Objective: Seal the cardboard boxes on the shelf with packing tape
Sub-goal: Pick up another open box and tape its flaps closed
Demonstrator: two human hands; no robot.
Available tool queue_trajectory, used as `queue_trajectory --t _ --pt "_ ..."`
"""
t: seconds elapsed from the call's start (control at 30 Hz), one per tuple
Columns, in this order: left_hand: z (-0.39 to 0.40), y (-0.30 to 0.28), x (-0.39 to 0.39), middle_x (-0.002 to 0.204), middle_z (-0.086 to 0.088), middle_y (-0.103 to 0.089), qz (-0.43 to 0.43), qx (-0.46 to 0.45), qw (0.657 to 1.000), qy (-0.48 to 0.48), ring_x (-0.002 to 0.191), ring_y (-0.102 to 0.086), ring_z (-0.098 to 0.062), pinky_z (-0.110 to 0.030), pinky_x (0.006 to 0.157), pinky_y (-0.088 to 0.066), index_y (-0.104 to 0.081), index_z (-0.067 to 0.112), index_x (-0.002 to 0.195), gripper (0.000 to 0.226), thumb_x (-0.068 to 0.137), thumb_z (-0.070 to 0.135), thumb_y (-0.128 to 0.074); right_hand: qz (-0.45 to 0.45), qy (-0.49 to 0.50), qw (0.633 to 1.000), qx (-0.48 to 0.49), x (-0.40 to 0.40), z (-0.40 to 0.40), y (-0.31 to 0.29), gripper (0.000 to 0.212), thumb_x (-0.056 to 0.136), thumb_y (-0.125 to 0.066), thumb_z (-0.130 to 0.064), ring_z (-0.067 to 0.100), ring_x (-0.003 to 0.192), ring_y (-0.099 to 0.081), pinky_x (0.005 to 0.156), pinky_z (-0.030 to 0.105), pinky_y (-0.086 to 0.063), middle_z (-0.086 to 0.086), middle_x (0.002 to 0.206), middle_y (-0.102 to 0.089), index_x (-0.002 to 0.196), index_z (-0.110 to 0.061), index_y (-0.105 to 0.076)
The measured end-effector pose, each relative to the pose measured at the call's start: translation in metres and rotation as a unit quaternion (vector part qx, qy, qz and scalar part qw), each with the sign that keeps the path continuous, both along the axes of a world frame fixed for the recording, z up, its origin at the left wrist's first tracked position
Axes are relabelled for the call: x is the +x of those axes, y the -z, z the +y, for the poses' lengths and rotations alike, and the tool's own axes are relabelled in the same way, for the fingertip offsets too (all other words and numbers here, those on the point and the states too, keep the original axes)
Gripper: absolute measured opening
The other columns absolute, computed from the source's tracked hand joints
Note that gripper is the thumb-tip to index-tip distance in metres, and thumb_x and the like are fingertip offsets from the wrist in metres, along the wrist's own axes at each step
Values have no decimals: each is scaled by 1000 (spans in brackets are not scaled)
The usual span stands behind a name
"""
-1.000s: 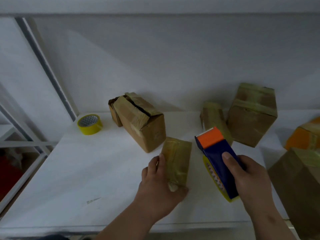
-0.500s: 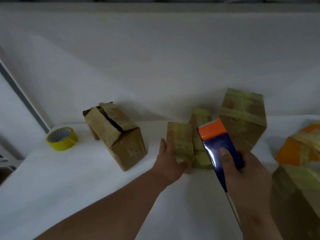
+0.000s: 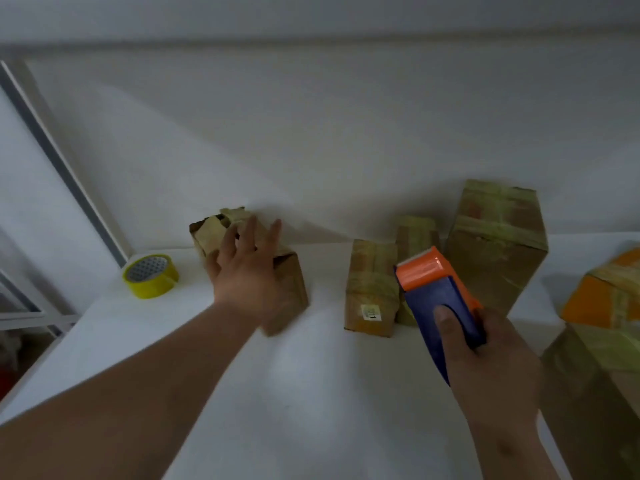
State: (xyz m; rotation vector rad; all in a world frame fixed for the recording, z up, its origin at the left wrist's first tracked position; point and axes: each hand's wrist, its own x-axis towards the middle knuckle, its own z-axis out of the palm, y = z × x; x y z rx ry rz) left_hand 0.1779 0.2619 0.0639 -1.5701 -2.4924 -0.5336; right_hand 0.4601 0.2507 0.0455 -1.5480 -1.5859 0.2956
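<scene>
A brown cardboard box with loose, gaping flaps (image 3: 291, 289) lies on the white shelf (image 3: 311, 393) at centre left. My left hand (image 3: 247, 271) hovers over it with fingers spread; whether it touches is unclear. My right hand (image 3: 485, 355) grips a blue and orange tape dispenser (image 3: 436, 296) at the right. Just left of the dispenser stands a small taped box (image 3: 370, 289). Behind it are another small taped box (image 3: 414, 233) and a tall taped box (image 3: 495, 247).
A yellow tape roll (image 3: 150, 277) lies at the shelf's back left, by a grey upright post (image 3: 65, 168). An orange box (image 3: 602, 296) and a large brown box (image 3: 595, 393) crowd the right edge. A white wall closes the back.
My left hand has let go of the small taped box, which now stands beside the other taped boxes, and has moved left over the box with loose flaps. My right hand still holds the dispenser.
</scene>
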Motion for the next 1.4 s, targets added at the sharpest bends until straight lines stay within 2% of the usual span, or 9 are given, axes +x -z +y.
queue_trajectory --t 0.1,0.3,0.47,0.63,0.73,0.87,1.1,1.27,1.4 --pt "0 7 -29 161 9 -10 -29 -113 992 49 148 -4 -28 -53 115 -19 -22 41 150 71 88 39 -58 -8 -20 1000 -5 -3 -3 -3 31 88 -54 -54 11 56 -48 61 31 -38 -14 64 -49 82 -24 -53" --pt "-26 14 -38 159 6 -25 -41 -86 977 190 148 -16 -21 -39 120 -20 -28 33 152 68 93 13 -55 -42 -42 998 -2 -6 -7 -4 37 88 -50 -58 15 56 -54 64 36 -45 -12 61 -52 79 -22 -55" --pt "-94 8 -56 152 31 -19 -46 -85 941 324 142 -10 9 -17 117 -17 -28 57 140 80 87 12 -67 -47 -78 996 24 -11 -17 -8 36 83 -53 -55 14 53 -54 55 32 -44 -7 58 -55 76 -20 -57" --pt "-168 14 -77 147 24 -43 -80 -17 921 382 142 -33 -4 -19 111 -33 -56 45 132 80 71 -2 -79 -97 -121 984 91 -17 -31 -10 45 83 -45 -62 18 42 -48 46 32 -40 -6 50 -47 70 -19 -50" --pt "-184 -7 -74 138 36 -41 -197 -43 937 284 133 -38 3 -21 105 -40 -57 53 120 55 67 40 -63 -136 -148 968 147 -27 -43 -10 39 83 -49 -55 20 43 -44 57 30 -36 -10 52 -43 71 -18 -52" --pt "-158 -14 -39 114 17 -44 -112 -90 983 115 111 -45 -11 -35 91 -47 -42 37 109 63 65 81 -54 -187 -160 951 188 -45 -64 -12 45 84 -49 -55 24 59 -60 73 35 -38 -2 70 -64 90 -13 -64" --pt "-160 -6 -47 146 9 -37 -6 -105 974 202 130 -38 -20 -35 107 -35 -37 38 146 72 78 52 -55 -236 -195 932 196 -38 -90 -27 48 87 -48 -56 22 65 -61 75 34 -39 -2 76 -66 95 -13 -67" --pt "-209 -5 -72 136 18 -47 -47 -51 937 342 123 -38 8 -1 103 -21 -58 33 133 62 76 21 -77 -192 -252 933 174 -34 -101 -59 31 85 -49 -56 -2 58 -46 64 27 -33 -24 66 -43 84 -26 -57" --pt "-230 0 -81 125 20 -53 -63 17 931 359 116 -42 13 -2 103 -27 -67 31 120 57 67 14 -78 -167 -290 930 152 -37 -107 -82 48 82 -43 -67 -2 62 -49 62 16 -32 -19 67 -53 87 -24 -63"
